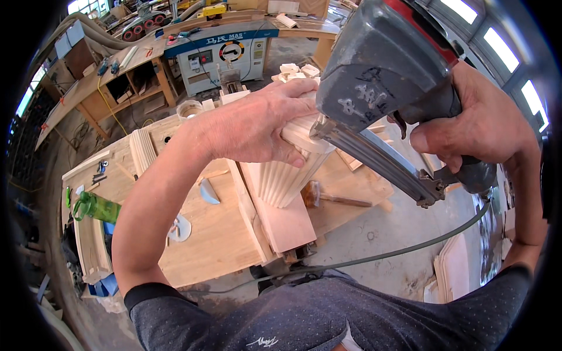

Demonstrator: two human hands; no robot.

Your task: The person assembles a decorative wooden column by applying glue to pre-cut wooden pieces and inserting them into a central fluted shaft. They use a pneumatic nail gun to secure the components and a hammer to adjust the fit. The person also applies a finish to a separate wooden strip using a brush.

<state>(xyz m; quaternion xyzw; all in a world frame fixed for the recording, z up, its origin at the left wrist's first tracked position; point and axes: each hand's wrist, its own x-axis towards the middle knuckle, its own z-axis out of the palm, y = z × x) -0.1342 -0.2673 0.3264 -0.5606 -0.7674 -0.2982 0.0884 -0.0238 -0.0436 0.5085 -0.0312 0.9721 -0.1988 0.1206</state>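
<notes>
A dark grey nail gun [386,64] with a red trim is gripped by its handle in my right hand [477,120], which is closed around it. Its nose meets, or nearly meets, the rounded upper end of a fluted pale wooden piece [290,178]. My left hand [272,120] wraps over that upper end, thumb on the near side and fingers over the far side. The fluted piece tapers down to a flat wooden board [287,228] on the workbench [205,251]. The nail gun hides part of the wood's right side.
A green air hose [410,244] curves from the gun across my front. A mallet [345,200] lies right of the board. Fluted moulding [142,149], a plastic tub [189,109] and a green bottle [99,206] sit leftward. A blue-and-white machine [219,64] stands behind.
</notes>
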